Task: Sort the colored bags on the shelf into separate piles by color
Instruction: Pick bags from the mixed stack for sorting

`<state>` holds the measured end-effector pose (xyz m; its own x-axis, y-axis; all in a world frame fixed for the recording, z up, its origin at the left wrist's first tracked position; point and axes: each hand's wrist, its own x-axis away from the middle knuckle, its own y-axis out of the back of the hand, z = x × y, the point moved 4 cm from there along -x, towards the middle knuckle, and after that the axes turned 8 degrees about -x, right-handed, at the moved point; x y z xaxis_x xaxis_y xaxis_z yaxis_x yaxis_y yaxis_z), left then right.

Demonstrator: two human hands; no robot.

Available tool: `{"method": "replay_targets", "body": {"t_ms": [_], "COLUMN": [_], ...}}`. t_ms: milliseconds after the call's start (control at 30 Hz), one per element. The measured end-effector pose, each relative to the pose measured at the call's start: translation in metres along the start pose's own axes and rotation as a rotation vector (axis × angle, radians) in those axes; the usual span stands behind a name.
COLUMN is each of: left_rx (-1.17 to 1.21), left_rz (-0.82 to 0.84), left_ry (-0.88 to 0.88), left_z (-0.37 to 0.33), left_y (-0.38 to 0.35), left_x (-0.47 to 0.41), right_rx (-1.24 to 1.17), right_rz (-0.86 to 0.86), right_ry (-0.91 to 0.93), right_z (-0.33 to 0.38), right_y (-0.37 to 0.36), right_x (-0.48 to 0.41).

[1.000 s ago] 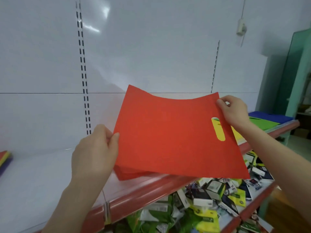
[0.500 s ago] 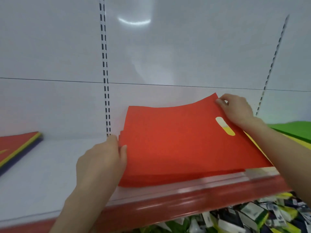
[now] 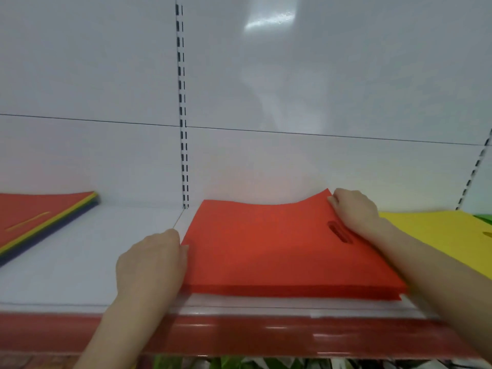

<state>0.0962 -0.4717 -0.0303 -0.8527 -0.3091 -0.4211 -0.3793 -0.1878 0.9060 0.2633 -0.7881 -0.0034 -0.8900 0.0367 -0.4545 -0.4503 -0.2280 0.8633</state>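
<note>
My left hand (image 3: 151,265) holds the near left edge of the top red bag (image 3: 266,243), thumb on top and fingers curled under it. My right hand (image 3: 354,211) pinches the bag's far right corner, just beside the handle slot, and that corner curves up off the red pile (image 3: 292,292) below. The pile lies on the white shelf (image 3: 80,275), close to its red front edge (image 3: 239,336). A yellow bag (image 3: 439,235) lies just to the right, partly under my forearm, with a strip of green bag (image 3: 483,218) beyond it. Well apart on the left sits a mixed stack (image 3: 34,222), red on top of yellow and dark layers.
</note>
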Motion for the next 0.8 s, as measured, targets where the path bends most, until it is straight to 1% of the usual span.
{"method": "replay_targets", "body": {"t_ms": [267, 400, 467, 567, 667, 733, 800], "left_rx": [-0.032, -0.015, 0.008, 0.070, 0.191, 0.308, 0.377], "left_rz": [0.017, 0.025, 0.024, -0.017, -0.160, -0.249, -0.297], "left_ry": [-0.019, -0.016, -0.008, 0.027, 0.030, 0.016, -0.003], "left_z": [-0.003, -0.003, -0.002, 0.001, 0.005, 0.010, 0.017], "left_y": [-0.003, -0.003, -0.002, 0.005, 0.017, 0.027, 0.035], "left_x": [0.002, 0.002, 0.001, 0.001, 0.006, 0.014, 0.025], "right_rx": [0.178, 0.179, 0.060, -0.222, -0.451, -0.550, -0.610], "right_rz": [0.049, 0.043, 0.002, -0.075, -0.142, -0.142, -0.120], "right_ry": [0.019, 0.003, -0.017, 0.006, 0.130, 0.207, 0.268], "right_z": [0.001, 0.002, 0.001, 0.008, 0.029, 0.049, 0.070], "right_y": [-0.007, -0.001, 0.011, 0.043, 0.075, 0.085, 0.086], "right_x": [0.007, 0.007, 0.004, 0.004, 0.020, 0.038, 0.056]}}
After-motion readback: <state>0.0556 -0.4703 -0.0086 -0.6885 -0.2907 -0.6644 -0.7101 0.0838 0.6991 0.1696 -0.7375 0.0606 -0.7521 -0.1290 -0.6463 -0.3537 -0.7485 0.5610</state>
